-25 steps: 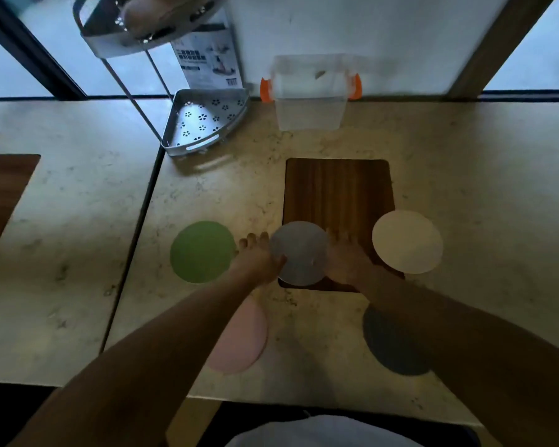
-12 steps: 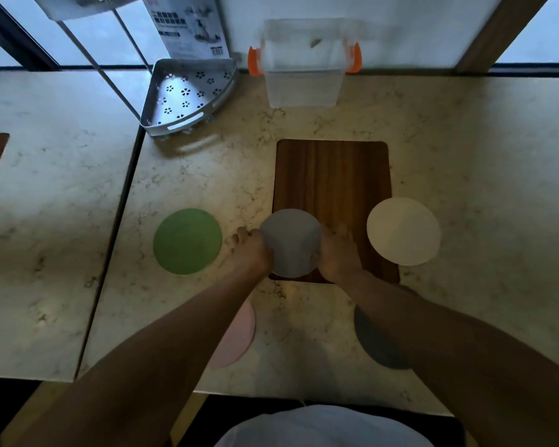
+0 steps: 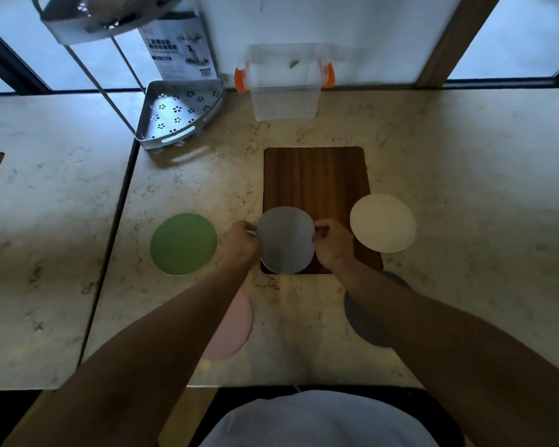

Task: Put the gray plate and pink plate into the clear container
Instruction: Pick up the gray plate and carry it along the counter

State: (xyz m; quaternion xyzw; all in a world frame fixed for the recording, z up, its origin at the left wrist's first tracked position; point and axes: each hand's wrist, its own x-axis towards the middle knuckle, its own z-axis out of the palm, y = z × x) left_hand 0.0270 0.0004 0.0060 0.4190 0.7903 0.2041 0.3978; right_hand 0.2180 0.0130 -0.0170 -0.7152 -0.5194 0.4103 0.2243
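The gray plate (image 3: 286, 240) is over the near end of the wooden board (image 3: 315, 179), held by both hands. My left hand (image 3: 241, 241) pinches its left rim and my right hand (image 3: 331, 241) pinches its right rim. The pink plate (image 3: 234, 327) lies on the counter near the front edge, half hidden under my left forearm. The clear container (image 3: 284, 88) with orange latches stands open at the back against the wall, well beyond the board.
A green plate (image 3: 183, 243) lies left of my hands and a white plate (image 3: 383, 222) right of them. A dark gray-blue plate (image 3: 363, 314) sits under my right forearm. A metal corner shelf (image 3: 178, 119) with poles stands at the back left.
Both hands have closed their fingers onto the gray plate's rims; it looks slightly raised off the board. The camera view shifted a little.
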